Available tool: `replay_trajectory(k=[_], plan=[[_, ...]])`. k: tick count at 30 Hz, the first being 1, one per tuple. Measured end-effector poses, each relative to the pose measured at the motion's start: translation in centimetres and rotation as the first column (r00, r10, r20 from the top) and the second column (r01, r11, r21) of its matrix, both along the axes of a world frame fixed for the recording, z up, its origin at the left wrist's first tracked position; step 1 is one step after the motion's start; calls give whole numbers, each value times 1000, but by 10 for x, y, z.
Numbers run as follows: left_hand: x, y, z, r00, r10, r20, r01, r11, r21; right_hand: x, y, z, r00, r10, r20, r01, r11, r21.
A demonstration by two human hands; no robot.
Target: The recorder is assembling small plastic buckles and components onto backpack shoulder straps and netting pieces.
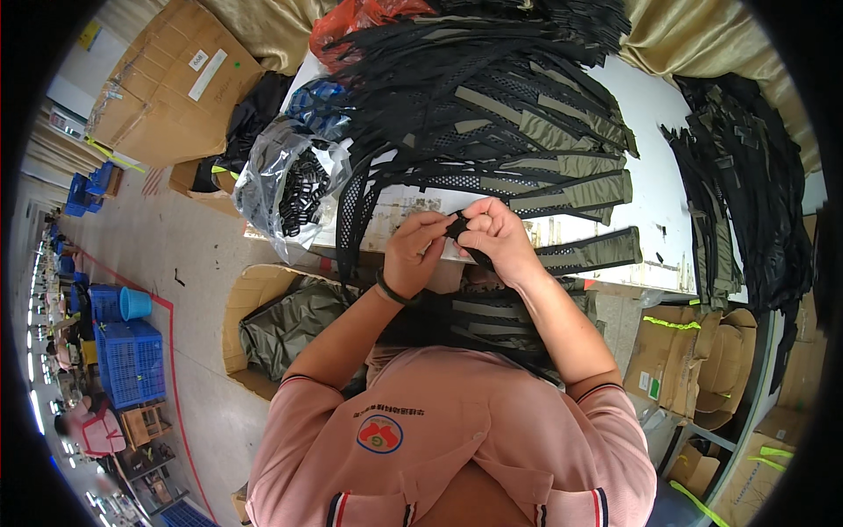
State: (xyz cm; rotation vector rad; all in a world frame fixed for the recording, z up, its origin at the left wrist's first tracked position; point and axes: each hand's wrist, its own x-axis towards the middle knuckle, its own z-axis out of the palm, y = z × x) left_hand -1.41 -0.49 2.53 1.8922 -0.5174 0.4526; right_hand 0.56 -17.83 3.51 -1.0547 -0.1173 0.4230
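Both my hands meet over the front edge of the white table, working on the black end of a strap [458, 226]. My left hand [413, 250] pinches it from the left with thumb and fingertips. On the other side my right hand [497, 239] grips the same end, its fingers bent round it. Whether a small buckle sits between the fingertips is too small to tell. An olive and black mesh strap [597, 250] lies on the table just right of my right hand. To the left, a clear plastic bag [294, 193] holds many small black buckles.
A large heap of black and olive mesh straps [492, 105] covers the white table [654, 220]. More straps [746, 184] hang at the right. Cardboard boxes [176, 83] stand at left and right; an open box with dark olive fabric [299, 329] is below the table's left edge.
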Motion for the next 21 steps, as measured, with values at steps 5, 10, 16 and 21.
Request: replay_trajectory(k=[5, 10, 16, 21], plan=[[0, -3, 7, 1000, -2, 4, 2, 1000, -1, -4, -3, 11, 983, 42, 178, -9, 982, -186], [1, -4, 7, 1000, 2, 27, -2, 1000, -4, -17, 0, 21, 919, 11, 393, 160, 903, -400], [3, -3, 3, 743, -325, -585, -88, 819, -567, -10, -5, 9, 671, 103, 734, 354, 825, -439], [1, -4, -1, 511, -693, -509, -163, 503, -849, -15, -6, 6, 647, 135, 751, 446, 731, -516]])
